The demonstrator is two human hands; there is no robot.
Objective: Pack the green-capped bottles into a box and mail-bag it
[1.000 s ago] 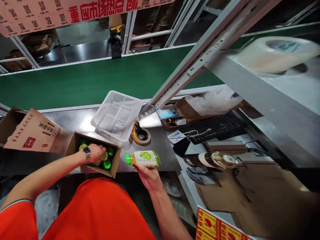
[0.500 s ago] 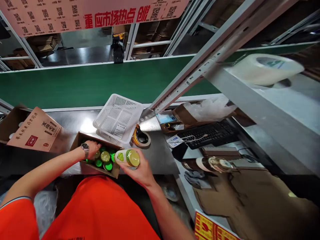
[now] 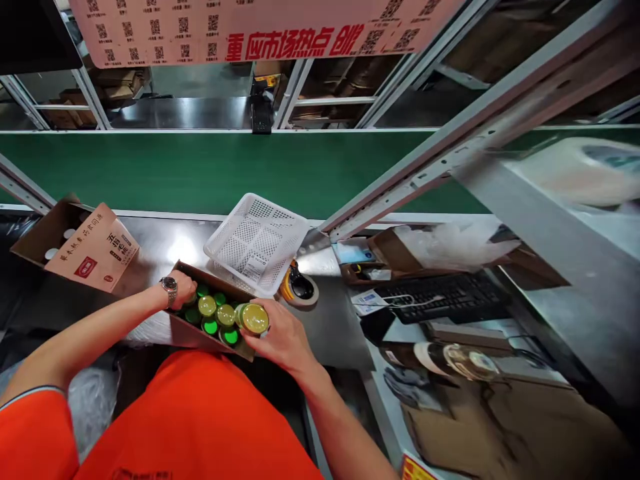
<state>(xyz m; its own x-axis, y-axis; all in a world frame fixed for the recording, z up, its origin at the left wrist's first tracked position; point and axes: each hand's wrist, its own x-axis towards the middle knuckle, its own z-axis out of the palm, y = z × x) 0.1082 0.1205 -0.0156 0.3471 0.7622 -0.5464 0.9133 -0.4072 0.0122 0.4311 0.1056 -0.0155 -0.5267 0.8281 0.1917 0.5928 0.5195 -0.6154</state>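
An open cardboard box (image 3: 193, 331) on the steel counter holds several green-capped and yellow-bottomed bottles (image 3: 215, 313). My right hand (image 3: 280, 337) is wrapped round a yellow-green drink bottle (image 3: 253, 318), held bottom-up at the box's right end among the others. My left hand (image 3: 183, 288), with a wristwatch, rests at the box's far left corner with its fingers curled over the edge and the bottles there; whether it grips one is hidden.
A white plastic basket (image 3: 257, 243) leans tilted just behind the box, with a tape roll (image 3: 299, 288) to its right. A printed carton (image 3: 90, 248) lies at the left. A green conveyor belt (image 3: 200, 173) runs behind. A keyboard (image 3: 445, 300) and clutter sit at the right.
My right hand carried the bottle left from the counter edge, turned it bottom-up and brought it into the box. My left hand slid from the bottles to the box's far left corner.
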